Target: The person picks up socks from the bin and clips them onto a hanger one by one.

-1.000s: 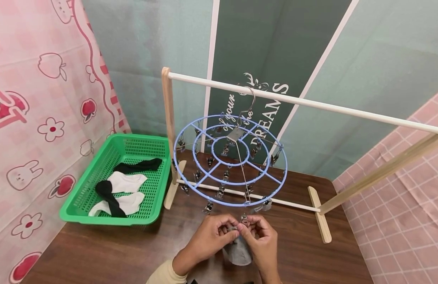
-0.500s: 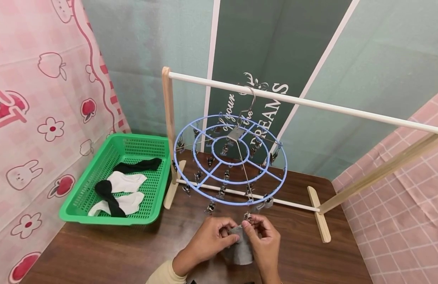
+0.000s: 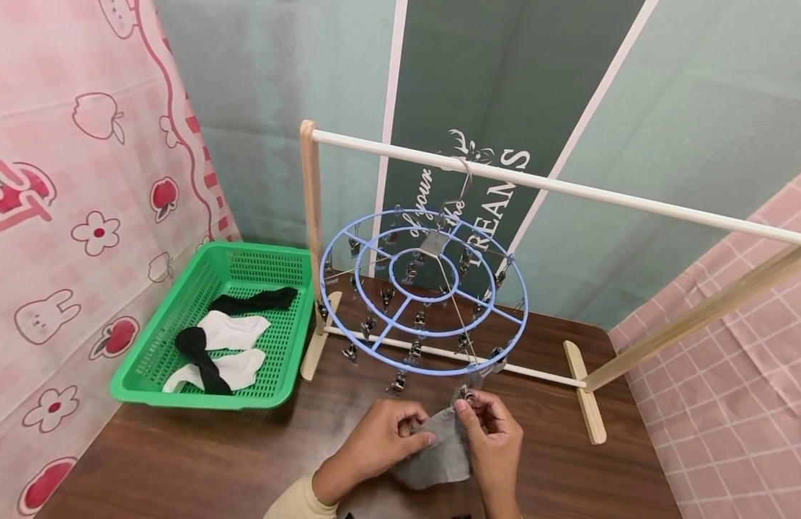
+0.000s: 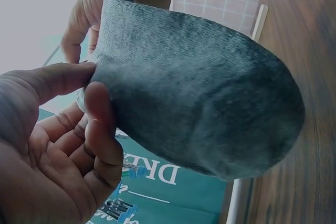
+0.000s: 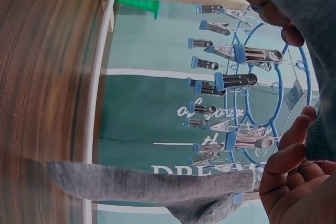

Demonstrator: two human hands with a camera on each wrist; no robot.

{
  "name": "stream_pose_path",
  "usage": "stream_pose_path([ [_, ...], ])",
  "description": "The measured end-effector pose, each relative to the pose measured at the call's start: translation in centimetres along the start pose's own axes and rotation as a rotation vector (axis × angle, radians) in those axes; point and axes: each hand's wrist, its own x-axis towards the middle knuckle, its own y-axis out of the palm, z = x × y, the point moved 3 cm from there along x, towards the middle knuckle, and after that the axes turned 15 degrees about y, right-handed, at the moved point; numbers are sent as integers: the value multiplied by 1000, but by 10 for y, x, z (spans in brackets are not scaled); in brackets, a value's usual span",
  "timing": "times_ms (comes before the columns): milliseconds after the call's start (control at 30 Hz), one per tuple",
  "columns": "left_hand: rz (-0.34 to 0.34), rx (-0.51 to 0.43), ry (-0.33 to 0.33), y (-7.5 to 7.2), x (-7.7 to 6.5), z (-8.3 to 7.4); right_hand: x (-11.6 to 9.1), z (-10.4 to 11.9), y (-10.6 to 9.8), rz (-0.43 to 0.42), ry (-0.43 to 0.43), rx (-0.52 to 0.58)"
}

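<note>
The gray sock (image 3: 439, 450) hangs in the air over the near part of the desk (image 3: 244, 468), about midway between its left and right edges, its rounded end sagging toward the near edge. The left hand (image 3: 390, 436) pinches its side between thumb and bent forefinger. The right hand (image 3: 494, 436) appears to grip its top corner, fingers curled in close against a metal clip (image 3: 466, 393); whether the clip's jaws have hold of the cloth cannot be told.

For a sound hold, the cuff probably wants to lie flat and well inside the jaws, the left fingers taking the weight until a light tug proves the bite. Pulling down hard would likely tilt the hanger.

That clip hangs from the front of a blue round hanger (image 3: 424, 300), hooked on the rack's white rail (image 3: 556, 184). Another gray sock (image 5: 157, 182) hangs just beside. Farther out, by the desk's left edge, a green basket (image 3: 199, 399) holds black and white socks (image 3: 234, 332); the rack's right foot (image 3: 585, 393) stands toward the right edge.
</note>
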Motion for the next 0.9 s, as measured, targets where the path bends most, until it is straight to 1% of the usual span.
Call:
stream_pose_path([
  [167, -1, -12, -4, -1, -3, 3, 1, -1, -1, -11, 0, 0],
  [300, 18, -21, -16, -1, -5, 4, 1, -1, -1, -17, 14, 2],
  [400, 44, 18, -6, -2, -6, 5, 2, -1, -1, -25, 30, -11],
  [600, 72, 130, 52, -2, -7, 8, 3, -2, -3, -50, 36, -67],
  [767, 82, 161, 69, -4, -9, 10, 4, -2, -5, -64, 34, -98],
  [900, 101, 165, 58, -5, -11, 11, 5, -2, -5, -73, 13, -134],
])
